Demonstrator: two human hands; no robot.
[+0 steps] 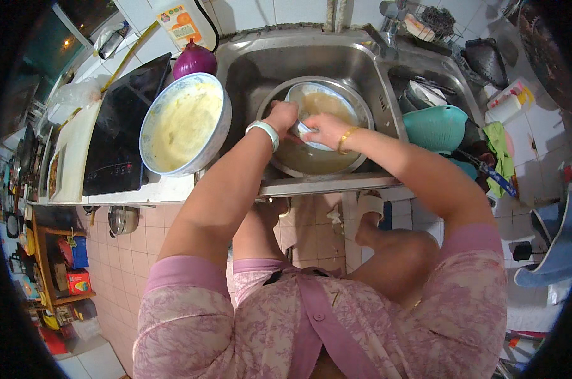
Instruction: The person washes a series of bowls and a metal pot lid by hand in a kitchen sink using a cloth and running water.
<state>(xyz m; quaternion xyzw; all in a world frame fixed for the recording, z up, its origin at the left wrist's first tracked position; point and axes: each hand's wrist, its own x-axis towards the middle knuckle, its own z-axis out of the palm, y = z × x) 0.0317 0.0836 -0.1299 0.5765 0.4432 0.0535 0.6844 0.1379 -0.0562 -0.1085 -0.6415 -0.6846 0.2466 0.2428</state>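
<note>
A blue-and-white bowl (333, 89) sits tilted in a round steel basin (367, 125), with cloudy brownish liquid in it. My left hand (284, 118) grips the bowl's left edge, its fingertips partly out of sight. At the near edge, my right hand (331, 131) pinches the rim between thumb and fingers. Murky water covers the basin's bottom around the bowl. To the left of my forearm, a larger blue-and-white bowl (184, 125) stands on the counter edge, its inside coated with pale yellow residue.
The basin rests in a steel sink (248, 64). A second sink bowl on the right holds a turquoise colander (435, 128) and dishes. A purple onion (195, 60), a black induction cooktop (125, 128) and a white cutting board (72, 156) are on the left. The faucet (381, 40) is behind.
</note>
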